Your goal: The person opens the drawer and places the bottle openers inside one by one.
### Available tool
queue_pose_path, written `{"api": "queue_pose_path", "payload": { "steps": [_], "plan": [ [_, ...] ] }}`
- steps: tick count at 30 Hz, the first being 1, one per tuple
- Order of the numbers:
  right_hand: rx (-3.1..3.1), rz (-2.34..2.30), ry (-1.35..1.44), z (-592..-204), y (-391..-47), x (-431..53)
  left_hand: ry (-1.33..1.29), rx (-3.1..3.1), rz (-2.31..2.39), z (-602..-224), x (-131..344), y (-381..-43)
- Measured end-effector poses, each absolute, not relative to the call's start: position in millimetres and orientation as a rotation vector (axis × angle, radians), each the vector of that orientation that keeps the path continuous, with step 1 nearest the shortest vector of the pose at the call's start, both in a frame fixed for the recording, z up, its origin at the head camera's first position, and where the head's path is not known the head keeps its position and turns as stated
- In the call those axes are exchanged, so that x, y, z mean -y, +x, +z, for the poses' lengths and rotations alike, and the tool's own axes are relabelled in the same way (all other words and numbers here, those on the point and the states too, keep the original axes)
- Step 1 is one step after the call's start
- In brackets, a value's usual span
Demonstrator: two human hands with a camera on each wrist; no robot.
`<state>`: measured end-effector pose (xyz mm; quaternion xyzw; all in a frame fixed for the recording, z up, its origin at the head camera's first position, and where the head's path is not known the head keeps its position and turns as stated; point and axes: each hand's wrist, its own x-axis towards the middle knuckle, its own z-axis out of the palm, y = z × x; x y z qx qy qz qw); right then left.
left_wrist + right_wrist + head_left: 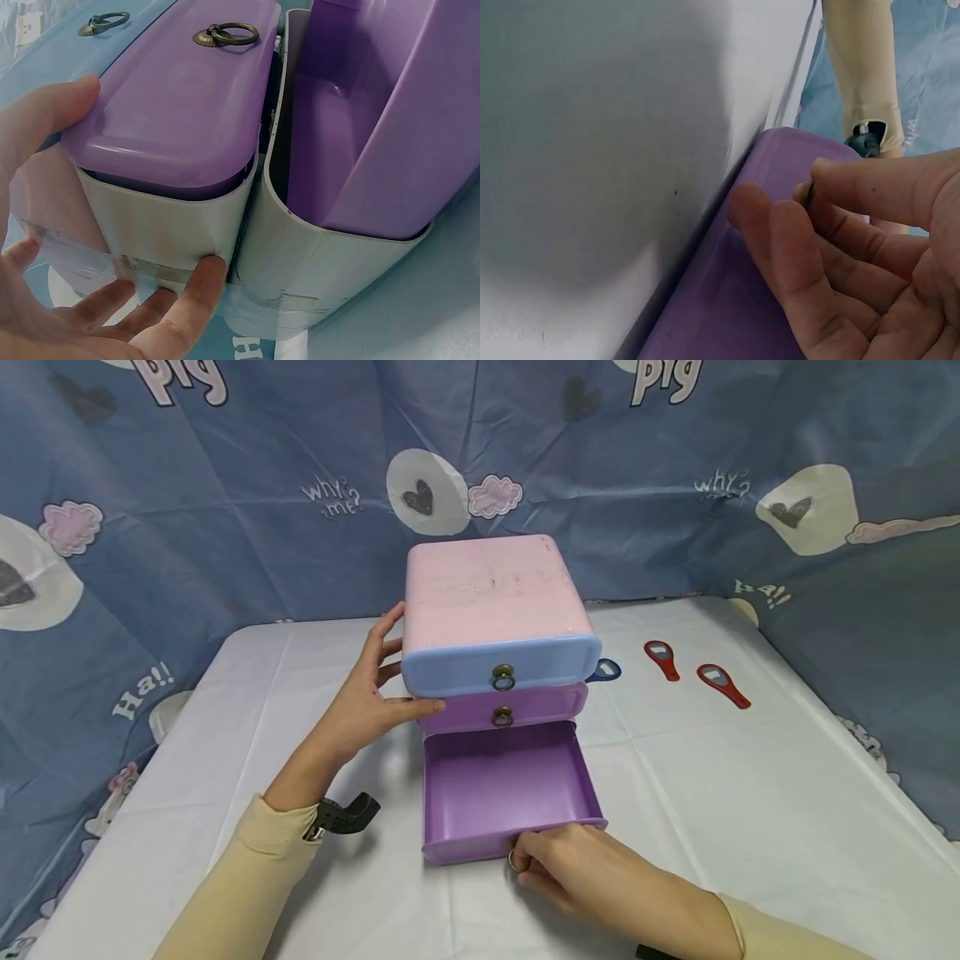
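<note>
A small drawer cabinet [487, 593] with a pink top stands on the table. Its blue top drawer [450, 672] and purple middle drawer [465, 718] are closed or nearly so, each with a brass ring. The purple bottom drawer [502, 785] is pulled far out, its inside bare. My left hand [363, 706] rests against the cabinet's left side, fingers spread along the casing [165, 225] and thumb on the drawer fronts. With thumb and index finger, my right hand [577, 868] pinches the ring pull [513, 860] of the bottom drawer; the fingers mostly hide the ring.
Two red handheld magnifiers [661, 658] [723, 685] lie on the white tablecloth [712, 793] right of the cabinet. A blue one [606, 670] lies partly behind the cabinet. Patterned blue cloth [300, 552] hangs behind the table and along its sides.
</note>
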<state>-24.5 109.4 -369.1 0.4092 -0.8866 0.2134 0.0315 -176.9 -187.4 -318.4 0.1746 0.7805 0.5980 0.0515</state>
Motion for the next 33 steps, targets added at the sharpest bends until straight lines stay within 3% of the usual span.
{"api": "queue_pose_path", "payload": {
  "steps": [17,33],
  "plan": [
    [2.787,0.67,1.396,-359.4,-23.1,-118.8,0.54,-2.373,1.817,-319.4,186.8,-177.4],
    [2.942,1.212,1.194,-297.4,-62.9,-185.5,0.54,-2.373,1.817,-319.4,186.2,-177.4]
  ]
}}
